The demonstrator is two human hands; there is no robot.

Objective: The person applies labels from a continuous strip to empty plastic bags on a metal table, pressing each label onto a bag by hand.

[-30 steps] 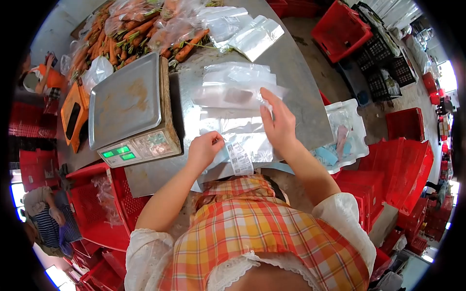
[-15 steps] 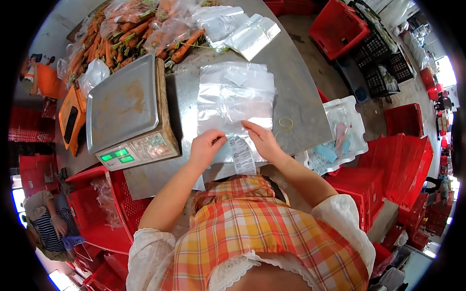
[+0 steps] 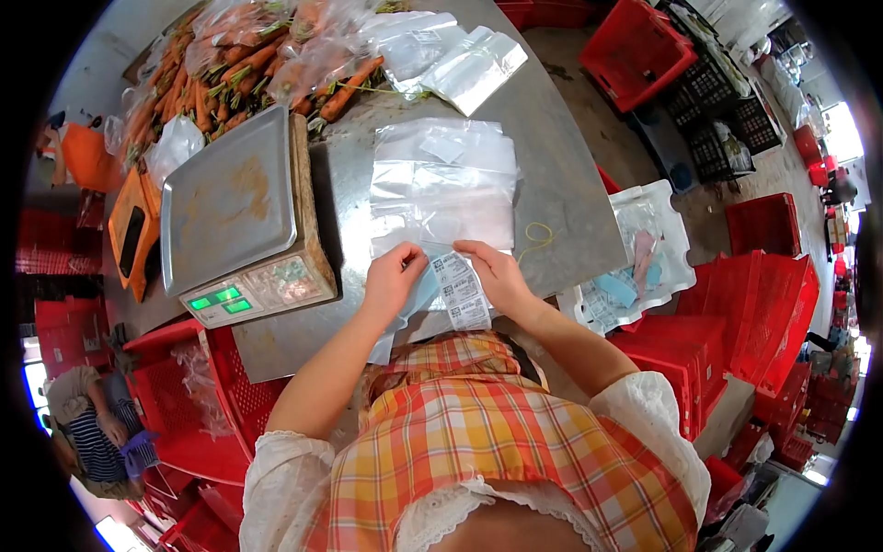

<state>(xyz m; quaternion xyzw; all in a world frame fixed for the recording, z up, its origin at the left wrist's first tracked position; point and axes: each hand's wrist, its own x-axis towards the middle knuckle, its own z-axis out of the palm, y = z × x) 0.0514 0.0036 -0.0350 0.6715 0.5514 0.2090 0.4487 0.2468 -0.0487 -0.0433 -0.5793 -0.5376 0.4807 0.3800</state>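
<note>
In the head view, the labels (image 3: 463, 293) are standing out to the right of the scale (image 3: 230, 198), by the near edge of the counter (image 3: 579, 221), with about 3 printed blocks showing. The blue backing (image 3: 421, 294) is lying just beside them, on the side toward the scale.

The left hand (image 3: 394, 276) is being held nearer the scale, its fingers closing in a narrow pinch on the backing's top end. The right hand (image 3: 497, 276) is resting farther from the scale, its fingers touching the labels' upper edge; whether they are gripping I cannot tell. Bags (image 3: 446, 179) are lying flat beyond both hands, right of the scale.

The labels are probably weighing almost nothing, bending easily, and perhaps tearing or creasing if pulled hard; any adhesive would be clinging to skin. The safest hold is probably being offered by a corner or edge, keeping clear of the print, with the backing being steadied on the scale side.
</note>
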